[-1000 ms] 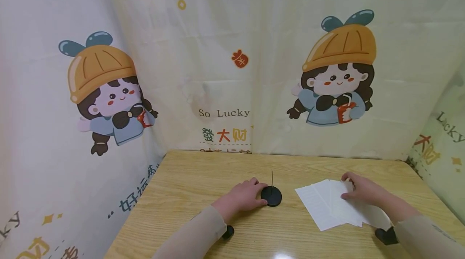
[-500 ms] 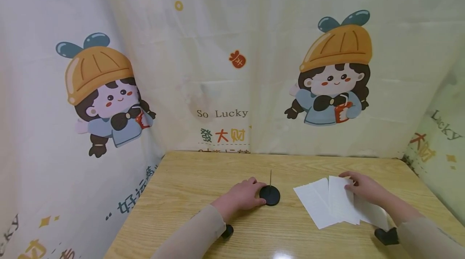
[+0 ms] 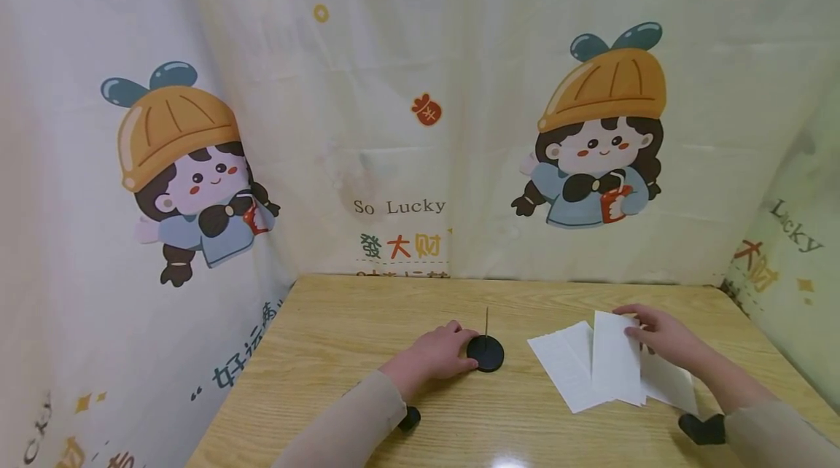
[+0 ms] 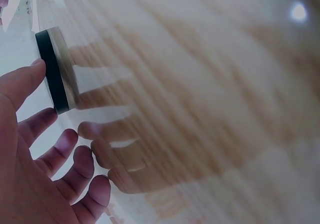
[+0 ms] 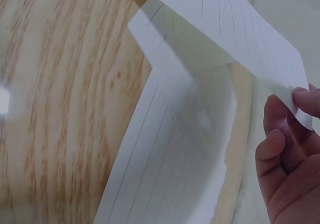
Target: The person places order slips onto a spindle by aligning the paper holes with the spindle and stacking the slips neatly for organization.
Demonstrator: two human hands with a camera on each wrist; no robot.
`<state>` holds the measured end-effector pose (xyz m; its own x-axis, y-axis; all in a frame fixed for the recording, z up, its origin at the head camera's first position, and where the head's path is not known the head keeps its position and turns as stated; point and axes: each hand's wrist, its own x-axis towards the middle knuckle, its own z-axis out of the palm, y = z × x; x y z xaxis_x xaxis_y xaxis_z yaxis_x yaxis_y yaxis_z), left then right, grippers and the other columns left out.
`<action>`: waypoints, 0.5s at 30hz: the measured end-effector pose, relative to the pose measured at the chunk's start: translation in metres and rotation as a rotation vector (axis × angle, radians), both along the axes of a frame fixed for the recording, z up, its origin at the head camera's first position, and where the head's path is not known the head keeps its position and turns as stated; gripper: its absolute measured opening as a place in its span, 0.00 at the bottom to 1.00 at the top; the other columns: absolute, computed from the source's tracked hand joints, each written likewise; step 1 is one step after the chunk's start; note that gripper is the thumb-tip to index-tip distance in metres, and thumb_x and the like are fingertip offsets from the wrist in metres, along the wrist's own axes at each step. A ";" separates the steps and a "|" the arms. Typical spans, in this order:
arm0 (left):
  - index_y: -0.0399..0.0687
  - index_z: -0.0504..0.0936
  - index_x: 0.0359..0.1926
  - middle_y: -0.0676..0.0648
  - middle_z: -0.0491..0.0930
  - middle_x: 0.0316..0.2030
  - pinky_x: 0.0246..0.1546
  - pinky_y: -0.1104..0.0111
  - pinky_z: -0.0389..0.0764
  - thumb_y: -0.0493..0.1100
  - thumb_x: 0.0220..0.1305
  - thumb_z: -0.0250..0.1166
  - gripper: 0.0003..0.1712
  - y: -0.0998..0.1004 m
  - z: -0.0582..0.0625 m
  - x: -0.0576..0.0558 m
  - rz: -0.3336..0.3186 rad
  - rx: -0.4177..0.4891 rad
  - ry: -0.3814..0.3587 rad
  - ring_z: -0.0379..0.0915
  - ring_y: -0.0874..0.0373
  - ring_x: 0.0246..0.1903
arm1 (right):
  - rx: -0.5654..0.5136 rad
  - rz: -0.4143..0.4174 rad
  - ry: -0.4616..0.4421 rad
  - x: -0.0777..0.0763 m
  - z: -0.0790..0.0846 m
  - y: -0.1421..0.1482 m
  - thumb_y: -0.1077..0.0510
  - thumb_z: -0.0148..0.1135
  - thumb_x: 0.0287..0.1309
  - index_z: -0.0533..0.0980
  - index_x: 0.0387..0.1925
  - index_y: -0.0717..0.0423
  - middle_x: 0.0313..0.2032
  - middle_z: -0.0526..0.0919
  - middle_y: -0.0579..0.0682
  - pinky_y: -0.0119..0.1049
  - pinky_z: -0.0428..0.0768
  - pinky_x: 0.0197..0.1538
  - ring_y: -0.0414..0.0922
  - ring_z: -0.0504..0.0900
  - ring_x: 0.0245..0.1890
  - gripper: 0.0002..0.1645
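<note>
While the person's left hand pinches the round black base of a bill spike between thumb and forefinger, other fingers loosely curled and apart, the thin needle points straight up from the worktop. Just right of it, the right hand has thumb and fingers clamped on the far end of a raised lined sheet, whose long axis runs away from the person above other lined sheets. Behind, a cloth backdrop reads "So Lucky" and "發大财"; faint marks on the paper are illegible.
</note>
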<state>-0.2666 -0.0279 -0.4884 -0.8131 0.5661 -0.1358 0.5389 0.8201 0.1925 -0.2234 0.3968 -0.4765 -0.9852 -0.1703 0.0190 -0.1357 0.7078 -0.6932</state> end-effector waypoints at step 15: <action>0.65 0.71 0.68 0.51 0.74 0.53 0.52 0.60 0.76 0.62 0.65 0.64 0.32 -0.003 0.004 0.002 0.014 0.044 -0.022 0.74 0.56 0.51 | -0.091 0.023 0.001 0.005 0.021 -0.019 0.57 0.59 0.69 0.69 0.64 0.62 0.40 0.75 0.55 0.38 0.76 0.29 0.45 0.74 0.27 0.26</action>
